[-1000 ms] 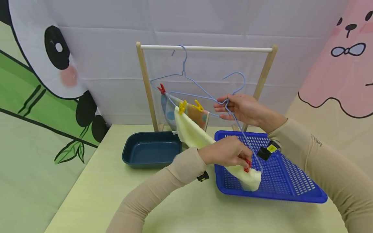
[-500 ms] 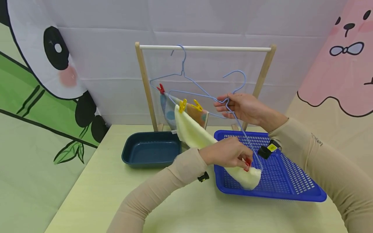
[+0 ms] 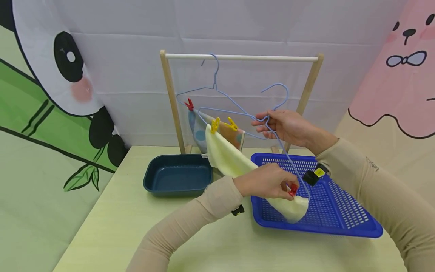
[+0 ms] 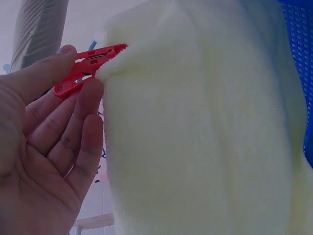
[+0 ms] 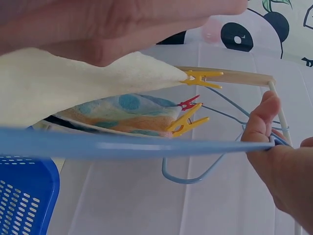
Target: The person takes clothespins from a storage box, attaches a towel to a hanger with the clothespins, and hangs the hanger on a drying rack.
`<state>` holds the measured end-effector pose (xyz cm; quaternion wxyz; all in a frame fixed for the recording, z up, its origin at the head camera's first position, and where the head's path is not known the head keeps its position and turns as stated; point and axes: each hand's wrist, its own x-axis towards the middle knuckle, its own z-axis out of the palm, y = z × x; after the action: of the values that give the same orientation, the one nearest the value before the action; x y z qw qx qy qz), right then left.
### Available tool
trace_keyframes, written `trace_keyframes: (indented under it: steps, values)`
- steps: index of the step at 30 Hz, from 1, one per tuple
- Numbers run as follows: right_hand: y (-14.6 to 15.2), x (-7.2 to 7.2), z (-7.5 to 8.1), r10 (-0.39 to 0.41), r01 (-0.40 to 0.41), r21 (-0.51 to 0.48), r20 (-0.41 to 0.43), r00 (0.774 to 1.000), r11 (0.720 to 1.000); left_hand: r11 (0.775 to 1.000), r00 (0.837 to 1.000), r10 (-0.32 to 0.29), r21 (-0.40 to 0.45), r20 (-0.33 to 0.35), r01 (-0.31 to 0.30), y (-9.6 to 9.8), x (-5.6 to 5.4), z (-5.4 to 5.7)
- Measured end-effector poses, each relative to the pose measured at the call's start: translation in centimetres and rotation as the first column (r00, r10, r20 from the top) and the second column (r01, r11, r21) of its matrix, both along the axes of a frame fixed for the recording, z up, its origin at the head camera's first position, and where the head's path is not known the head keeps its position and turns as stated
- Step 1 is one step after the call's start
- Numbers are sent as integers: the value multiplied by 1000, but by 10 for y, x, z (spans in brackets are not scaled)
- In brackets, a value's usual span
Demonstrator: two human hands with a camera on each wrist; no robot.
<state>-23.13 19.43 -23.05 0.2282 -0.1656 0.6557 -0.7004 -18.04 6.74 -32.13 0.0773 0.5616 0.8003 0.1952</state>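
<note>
My left hand (image 3: pixel 266 181) pinches a red clothespin (image 4: pixel 90 68) at the lower right corner of a pale yellow towel (image 4: pixel 195 122). In the left wrist view the pin's tip lies at the towel's puckered edge. Whether it bites the hanger wire there is hidden. A yellow clothespin (image 3: pixel 215 125) clips the towel's other end to a blue wire hanger (image 3: pixel 287 156). My right hand (image 3: pixel 289 126) holds that hanger by the neck below its hook, tilted down to the right.
A second blue hanger (image 3: pixel 215 81) hangs on the rack's white bar (image 3: pixel 258 57), with a patterned cloth (image 3: pixel 200 126) clipped by a red pin (image 3: pixel 189 104) and a yellow pin (image 3: pixel 232 124). A dark teal basin (image 3: pixel 176 175) stands left; a blue basket (image 3: pixel 340 211) lies under the towel.
The left hand and the red clothespin have shifted slightly right along the towel's end, and the pin's angle has changed a little. The right hand keeps its hold on the hanger.
</note>
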Motion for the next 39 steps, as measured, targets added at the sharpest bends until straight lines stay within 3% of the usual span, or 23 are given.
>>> trace_keyframes:
  steps: [16,25,31,39]
  values:
    - [4,-3,-3,-9,9,-29,13,1000,1000,998,999,-32,62,-8,33,-7,-6,-3]
    - [5,-2,-3,12,-12,-8,-12,1000,1000,992,1000,-1,128,-8,2,-21,-13,-3]
    - [7,-3,-5,16,-15,28,-34,999,999,986,999,34,161,6,-35,-33,-16,2]
    - [11,-3,-9,37,-30,104,-71,997,994,974,996,92,212,-22,-85,-49,-22,10]
